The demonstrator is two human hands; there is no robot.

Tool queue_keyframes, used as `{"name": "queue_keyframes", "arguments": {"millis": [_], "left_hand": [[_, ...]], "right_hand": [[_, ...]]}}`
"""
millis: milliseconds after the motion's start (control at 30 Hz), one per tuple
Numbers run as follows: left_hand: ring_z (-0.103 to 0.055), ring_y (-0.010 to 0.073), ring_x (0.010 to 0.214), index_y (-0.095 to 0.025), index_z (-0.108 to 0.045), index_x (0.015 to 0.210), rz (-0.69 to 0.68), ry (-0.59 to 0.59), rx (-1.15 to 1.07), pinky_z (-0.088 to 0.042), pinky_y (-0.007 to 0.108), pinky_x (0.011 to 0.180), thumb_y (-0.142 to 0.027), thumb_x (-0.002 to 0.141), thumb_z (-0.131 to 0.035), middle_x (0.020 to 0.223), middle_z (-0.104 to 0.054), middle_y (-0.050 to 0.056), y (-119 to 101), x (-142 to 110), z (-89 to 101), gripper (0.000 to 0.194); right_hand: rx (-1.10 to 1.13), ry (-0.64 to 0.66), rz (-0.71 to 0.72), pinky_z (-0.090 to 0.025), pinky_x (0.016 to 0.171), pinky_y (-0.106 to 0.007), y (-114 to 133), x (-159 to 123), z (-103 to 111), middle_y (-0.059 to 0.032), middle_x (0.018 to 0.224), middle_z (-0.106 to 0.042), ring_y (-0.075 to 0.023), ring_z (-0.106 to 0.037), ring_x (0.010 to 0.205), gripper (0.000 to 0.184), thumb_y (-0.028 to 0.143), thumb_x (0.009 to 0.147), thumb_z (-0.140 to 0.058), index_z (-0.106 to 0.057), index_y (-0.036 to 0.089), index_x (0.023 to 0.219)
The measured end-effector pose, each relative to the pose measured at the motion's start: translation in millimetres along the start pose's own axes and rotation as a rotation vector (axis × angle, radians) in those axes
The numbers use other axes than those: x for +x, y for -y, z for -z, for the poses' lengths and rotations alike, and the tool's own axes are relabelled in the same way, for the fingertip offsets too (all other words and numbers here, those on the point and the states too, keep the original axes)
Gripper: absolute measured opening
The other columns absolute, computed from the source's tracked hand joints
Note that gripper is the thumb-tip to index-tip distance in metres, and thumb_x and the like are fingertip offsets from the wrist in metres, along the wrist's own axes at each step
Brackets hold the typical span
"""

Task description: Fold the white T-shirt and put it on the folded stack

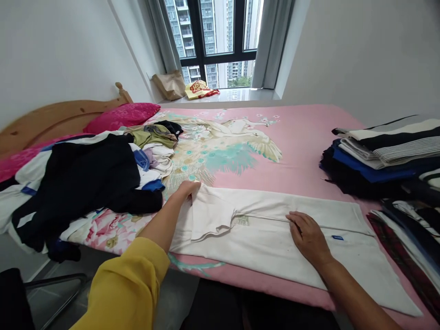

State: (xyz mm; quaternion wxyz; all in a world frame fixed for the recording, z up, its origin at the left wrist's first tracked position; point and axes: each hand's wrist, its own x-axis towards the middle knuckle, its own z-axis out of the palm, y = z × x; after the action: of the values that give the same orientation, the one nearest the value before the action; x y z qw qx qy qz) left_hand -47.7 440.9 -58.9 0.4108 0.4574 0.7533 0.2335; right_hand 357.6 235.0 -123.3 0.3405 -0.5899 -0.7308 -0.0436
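A white garment point(261, 238) lies folded lengthwise across the near edge of the pink bed point(302, 137). My left hand point(187, 189), in a yellow sleeve, grips the garment's left end by the collar, fingers curled over the cloth. Flat on the garment's middle rests my right hand point(307, 236), fingers stretched out beside a long fold line. A small blue tag point(337, 237) shows just right of that hand.
A heap of unfolded clothes point(89, 178) covers the bed's left side by a pink pillow point(123, 115). Stacks of folded clothes point(385, 156) sit at the right. Bags point(182, 86) lie on the window sill beyond. A dark chair point(20, 293) stands at lower left.
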Motion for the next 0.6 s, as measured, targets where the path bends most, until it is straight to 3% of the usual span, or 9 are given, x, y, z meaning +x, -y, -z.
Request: {"name": "queue_keyframes", "arguments": {"millis": [67, 233, 433, 600], "left_hand": [[-0.042, 0.0115, 0.04, -0.016, -0.056, 0.072, 0.017, 0.037, -0.037, -0.03, 0.022, 0.04, -0.026, 0.06, -0.064, 0.046, -0.042, -0.003, 3, 1, -2.8, 0.018], [-0.046, 0.0112, 0.042, -0.019, -0.062, 0.09, 0.037, 0.089, -0.107, -0.035, 0.022, 0.042, -0.016, 0.059, -0.057, 0.052, -0.05, -0.003, 13, -2, -11.3, 0.031], [-0.052, 0.0131, 0.048, -0.016, -0.063, 0.095, -0.068, 0.019, -0.107, -0.039, 0.023, 0.045, -0.014, 0.059, -0.055, 0.061, -0.058, 0.0, 14, -8, -15.9, 0.036], [-0.061, 0.0193, 0.064, -0.013, -0.064, 0.087, -0.185, -0.067, -0.002, -0.045, 0.027, 0.058, -0.01, 0.059, -0.055, 0.066, -0.062, 0.005, 7, -22, -12.3, 0.029]], "right_hand": [[0.008, -0.003, -0.01, -0.042, 0.098, -0.044, 1, 1, 0, -0.0075, 0.11, -0.058, -0.0223, -0.053, 0.106, 0.024, 0.024, 0.087, -0.045, -0.057, 0.021, 0.109], [0.018, 0.008, -0.019, -0.041, 0.098, -0.044, 2, 0, 0, -0.0072, 0.11, -0.059, -0.0224, -0.053, 0.107, 0.024, 0.023, 0.087, -0.046, -0.057, 0.021, 0.108], [0.023, -0.011, -0.033, -0.042, 0.097, -0.044, 3, 1, 0, -0.0074, 0.11, -0.059, -0.0221, -0.053, 0.106, 0.024, 0.023, 0.087, -0.045, -0.057, 0.021, 0.108], [0.036, -0.025, -0.004, -0.042, 0.097, -0.043, 3, -3, 1, -0.0072, 0.109, -0.06, -0.0219, -0.054, 0.105, 0.024, 0.023, 0.086, -0.046, -0.057, 0.021, 0.107]]}}
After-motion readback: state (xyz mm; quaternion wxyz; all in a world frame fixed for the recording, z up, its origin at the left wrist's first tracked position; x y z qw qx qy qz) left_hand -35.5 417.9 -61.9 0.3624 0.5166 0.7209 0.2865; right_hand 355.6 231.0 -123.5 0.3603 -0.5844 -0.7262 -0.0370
